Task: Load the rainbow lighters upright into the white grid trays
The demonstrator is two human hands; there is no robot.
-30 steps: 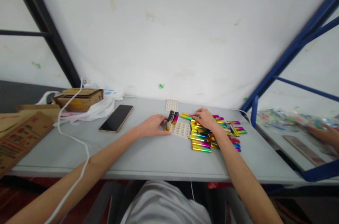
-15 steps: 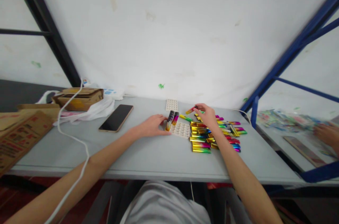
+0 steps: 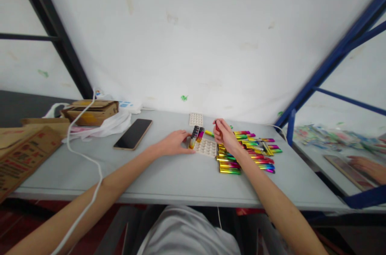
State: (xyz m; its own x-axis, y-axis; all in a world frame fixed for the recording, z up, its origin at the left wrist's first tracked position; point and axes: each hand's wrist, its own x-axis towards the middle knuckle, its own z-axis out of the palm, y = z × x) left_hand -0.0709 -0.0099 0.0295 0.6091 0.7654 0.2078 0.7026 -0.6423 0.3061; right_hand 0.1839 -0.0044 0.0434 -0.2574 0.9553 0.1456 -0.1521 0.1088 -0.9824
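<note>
A pale tray (image 3: 208,148) with rows of round holes lies on the table. Several shiny gradient-coloured lighters (image 3: 194,136) with dark tops stand upright along its left side. My left hand (image 3: 177,142) is closed around the tray's left end, thumb at the near corner and fingers beside the standing lighters. My right hand (image 3: 223,132) is raised just over the tray's far right, closed on a lighter (image 3: 217,125) of which only a small dark red part shows; the fingers hide the rest. Under and beside my right forearm lies a pile of loose lighters (image 3: 229,165).
A second holed tray (image 3: 196,119) lies near the wall. To the left are a phone (image 3: 133,134), a plastic bag (image 3: 111,127), cardboard boxes (image 3: 90,112) and a white cable (image 3: 84,154). Beyond the blue frame (image 3: 319,74) at right, another person's hand (image 3: 369,166) rests over a flat board.
My right hand has moved left and toward the tray with the lighter, which has turned from lying slanted to mostly hidden in the fingers. My left hand has stayed in place.
</note>
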